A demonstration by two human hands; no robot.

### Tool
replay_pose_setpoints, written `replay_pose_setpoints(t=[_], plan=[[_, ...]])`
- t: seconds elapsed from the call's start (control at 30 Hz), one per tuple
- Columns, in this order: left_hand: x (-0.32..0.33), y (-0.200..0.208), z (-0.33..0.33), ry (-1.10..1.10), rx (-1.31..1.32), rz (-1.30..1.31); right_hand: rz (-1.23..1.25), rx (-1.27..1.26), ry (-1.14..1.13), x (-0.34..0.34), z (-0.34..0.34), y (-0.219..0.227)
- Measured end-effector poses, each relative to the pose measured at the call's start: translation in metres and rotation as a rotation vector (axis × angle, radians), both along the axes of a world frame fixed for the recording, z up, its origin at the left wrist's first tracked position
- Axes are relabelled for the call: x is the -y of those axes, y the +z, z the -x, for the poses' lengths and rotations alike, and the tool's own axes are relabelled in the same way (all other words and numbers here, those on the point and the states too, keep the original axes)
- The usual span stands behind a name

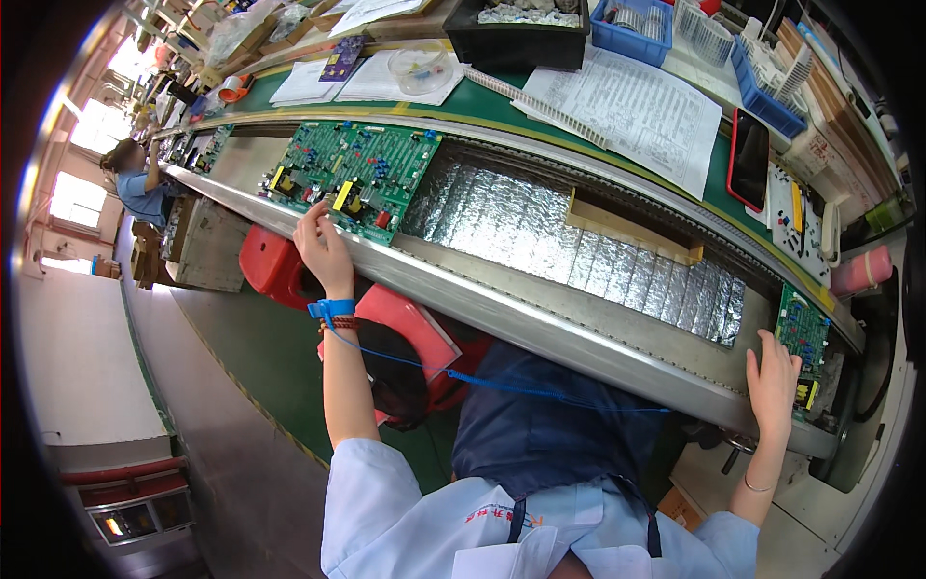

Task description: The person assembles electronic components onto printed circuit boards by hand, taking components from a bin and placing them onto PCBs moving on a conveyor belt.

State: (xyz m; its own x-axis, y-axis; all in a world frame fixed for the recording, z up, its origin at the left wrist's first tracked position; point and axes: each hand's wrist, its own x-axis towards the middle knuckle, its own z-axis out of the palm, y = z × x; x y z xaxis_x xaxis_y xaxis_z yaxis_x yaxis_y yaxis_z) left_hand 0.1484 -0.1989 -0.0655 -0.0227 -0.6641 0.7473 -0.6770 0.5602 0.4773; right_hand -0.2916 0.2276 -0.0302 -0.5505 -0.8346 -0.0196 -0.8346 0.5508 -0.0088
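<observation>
Light-blue sleeves and a dark apron filled the bottom of the view, with both forearms stretched out toward a long conveyor line. On the left wrist sat a blue strap [330,309] with a thin blue cord trailing back across the apron. That left hand [323,249] reached the near edge of a large green circuit board [352,176], fingertips pressed against its rim; whether they pinched it or merely touched it could not be told. Far along to the other side, the right hand [774,378] lay flat and relaxed, fingers spread over the lower end of a smaller green circuit board [803,338], gripping nothing. Both boards rested on the line (neither was lifted clear), so as a judgement the handling looked barely begun: each board was reached, none yet moved off.

Between the boards ran a stretch of crinkled silver foil [579,246] with a strip of brown cardboard [632,232] lying on it, framed by a metal rail [540,314]. Red stools [275,265] stood below the rail on a green floor. Beyond the line, a green table [482,96] carried printed sheets [632,111], a red phone [749,154], blue bins [632,24] and a black tray [516,34]. Farther off, another person [140,183] worked at the line beside bright windows.
</observation>
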Motion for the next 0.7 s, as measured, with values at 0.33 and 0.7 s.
replay_pose_setpoints(t=[0.33,0.7], plan=[[-0.017,0.008,0.019,0.048,0.241,0.008,-0.005,-0.06,-0.112,-0.025,0.024,-0.011],[-0.085,0.01,0.074,-0.12,0.29,-0.002,-0.039,-0.105,-0.214,-0.029,0.032,-0.014]])
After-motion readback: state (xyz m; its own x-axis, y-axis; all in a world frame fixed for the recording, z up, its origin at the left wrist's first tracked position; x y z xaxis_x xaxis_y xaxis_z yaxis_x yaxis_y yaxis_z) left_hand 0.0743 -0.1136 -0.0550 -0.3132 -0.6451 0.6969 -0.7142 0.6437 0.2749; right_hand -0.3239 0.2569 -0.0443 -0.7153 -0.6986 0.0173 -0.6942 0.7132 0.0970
